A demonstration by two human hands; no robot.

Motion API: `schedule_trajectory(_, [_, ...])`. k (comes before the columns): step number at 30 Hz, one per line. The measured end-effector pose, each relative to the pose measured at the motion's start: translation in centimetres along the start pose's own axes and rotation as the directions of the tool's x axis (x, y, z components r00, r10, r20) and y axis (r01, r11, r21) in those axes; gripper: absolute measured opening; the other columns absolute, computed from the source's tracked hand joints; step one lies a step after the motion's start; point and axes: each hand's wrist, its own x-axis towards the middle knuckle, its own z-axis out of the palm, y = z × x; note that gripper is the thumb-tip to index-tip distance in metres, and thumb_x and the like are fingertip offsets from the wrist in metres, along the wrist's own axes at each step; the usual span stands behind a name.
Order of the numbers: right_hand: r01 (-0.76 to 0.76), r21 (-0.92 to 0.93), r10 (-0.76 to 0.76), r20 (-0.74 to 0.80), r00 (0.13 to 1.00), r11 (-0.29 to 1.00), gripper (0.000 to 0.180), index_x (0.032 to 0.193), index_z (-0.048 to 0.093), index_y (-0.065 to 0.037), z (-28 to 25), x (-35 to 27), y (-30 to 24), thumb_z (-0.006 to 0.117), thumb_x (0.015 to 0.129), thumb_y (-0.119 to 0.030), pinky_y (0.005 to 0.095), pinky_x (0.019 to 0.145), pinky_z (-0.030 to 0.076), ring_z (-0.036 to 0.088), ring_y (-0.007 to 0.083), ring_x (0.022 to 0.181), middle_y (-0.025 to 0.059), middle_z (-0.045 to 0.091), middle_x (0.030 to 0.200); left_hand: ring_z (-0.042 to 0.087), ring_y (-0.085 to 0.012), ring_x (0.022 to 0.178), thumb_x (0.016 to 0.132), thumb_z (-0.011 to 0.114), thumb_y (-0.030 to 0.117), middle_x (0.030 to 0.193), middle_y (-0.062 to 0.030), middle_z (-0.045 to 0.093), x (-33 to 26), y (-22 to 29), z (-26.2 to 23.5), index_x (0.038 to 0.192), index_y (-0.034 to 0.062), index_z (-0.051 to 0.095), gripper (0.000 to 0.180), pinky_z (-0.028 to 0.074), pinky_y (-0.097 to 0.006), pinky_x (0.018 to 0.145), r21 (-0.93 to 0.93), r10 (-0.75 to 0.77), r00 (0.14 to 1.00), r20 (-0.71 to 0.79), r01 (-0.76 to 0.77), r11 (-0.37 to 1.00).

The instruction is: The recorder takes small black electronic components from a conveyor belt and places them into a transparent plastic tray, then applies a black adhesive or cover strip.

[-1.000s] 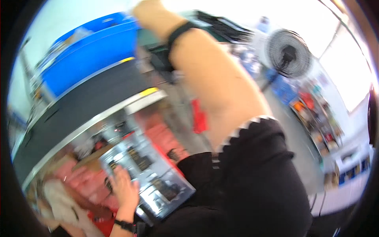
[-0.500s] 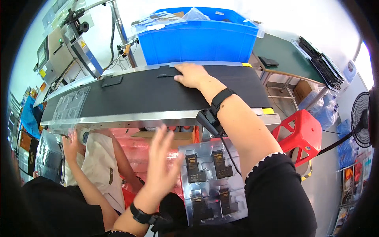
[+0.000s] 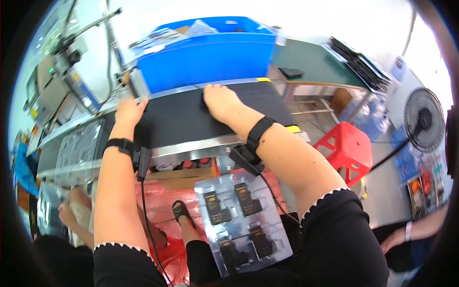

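Observation:
My left hand (image 3: 128, 114) rests over the far side of the dark conveyor belt (image 3: 167, 125), its fingers curled down and thumb apart; what lies beneath is hidden. Farther right, my right hand (image 3: 222, 103) bends its fingers over the belt's far edge. A thin dark edge shows beside its fingertips, but I cannot make out the piece. On my lap lies a clear plastic tray (image 3: 282, 228). Several black L-shaped flat pieces, battery-like, sit in its pockets, one of them (image 3: 216, 208) at the upper left. A clear blister tray (image 3: 79, 146) lies on the belt's left end.
Behind the belt stands a blue bin (image 3: 205, 60) with plastic sheets. To the right are a green table (image 3: 313, 64), a red stool (image 3: 351, 148) and a black fan (image 3: 424, 117). A co-worker's hand (image 3: 394, 239) shows at lower right; another person sits at left.
My left hand has risen from above my lap onto the belt. My right hand stays at the far edge, somewhat farther right along the belt. The view has turned right.

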Motion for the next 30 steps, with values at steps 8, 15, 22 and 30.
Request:
schedule_trajectory(8, [-0.249, 0.841, 0.029, 0.268, 0.963, 0.481, 0.023, 0.085, 0.059, 0.002, -12.6, -9.2, 2.2, 0.066, 0.074, -0.016, 0.0282, 0.054, 0.043, 0.056, 0.0158, 0.057, 0.0071, 0.057, 0.065, 0.057, -0.0405, 0.079, 0.086, 0.05, 0.025, 0.08, -0.0247, 0.059, 1.1, 0.6, 4.2, 0.075, -0.0038, 0.06, 0.032, 0.045, -0.047, 0.071, 0.153, 0.385, 0.916, -0.117, -0.366, 0.918])
schedule_trajectory(15, [-0.631, 0.723, -0.193, 0.687, 0.701, 0.283, 0.021, 0.096, 0.06, -0.001, -9.8, -23.8, 3.3, 0.062, 0.081, -0.015, 0.0241, 0.059, 0.044, 0.052, 0.0066, 0.069, -0.0013, 0.053, 0.071, 0.056, -0.0371, 0.079, 0.092, 0.04, 0.024, 0.079, -0.0196, 0.058, -5.2, 5.9, -2.0, 0.085, 0.0004, 0.055, 0.029, 0.044, -0.046, 0.07, 0.219, 0.415, 0.833, -0.366, -0.356, 0.908])
schedule_trajectory(22, [-0.363, 0.612, -0.293, 0.714, 0.636, 0.703, 0.024, 0.101, 0.061, -0.008, -3.7, -33.0, -0.9, 0.058, 0.08, -0.02, 0.0391, 0.075, 0.045, 0.056, 0.0346, 0.085, 0.0158, 0.058, 0.091, 0.056, -0.0204, 0.087, 0.092, 0.048, 0.022, 0.091, -0.0127, 0.06, -23.1, 8.0, -4.6, 0.097, -0.0039, 0.057, 0.028, 0.043, -0.031, 0.078, -0.612, 0.326, 0.943, 0.071, -0.217, 0.76])
schedule_trajectory(30, [-0.206, 0.734, -0.196, 0.422, 0.885, 0.647, 0.022, 0.1, 0.063, -0.008, -4.6, -34.0, -1.2, 0.058, 0.08, -0.017, 0.0412, 0.072, 0.046, 0.056, 0.0325, 0.081, 0.0154, 0.054, 0.086, 0.054, -0.0373, 0.077, 0.091, 0.045, 0.02, 0.079, -0.0208, 0.055, -37.6, 4.4, 3.1, 0.089, -0.0016, 0.053, 0.023, 0.043, -0.039, 0.069, -0.661, 0.538, 0.714, 0.449, -0.139, 0.737])
